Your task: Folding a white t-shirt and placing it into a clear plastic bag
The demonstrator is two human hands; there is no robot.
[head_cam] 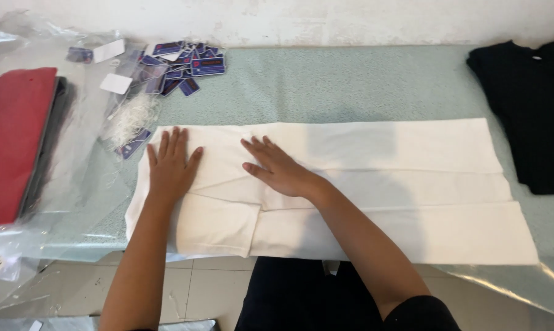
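1. Nearest, at six o'clock, the folded white garment (350, 184) is seen lying lengthwise on the counter (350, 86), its front edge overhanging slightly.
2. The left hand (169, 165) is laid flat on the garment's nine o'clock end, fingers spread; nothing is gripped.
3. The right hand (277, 168) is pressed flat beside it, grip fully open, nothing held.
4. A risk is judged: the folded sleeve beneath could be dragged out of line by uneven pressing, or the cloth pulled off the edge.
5. Farther off, a red garment in a clear bag (13, 141) is seen at nine o'clock, paper tags (179, 67) at eleven, a black shirt (528, 104) at two.
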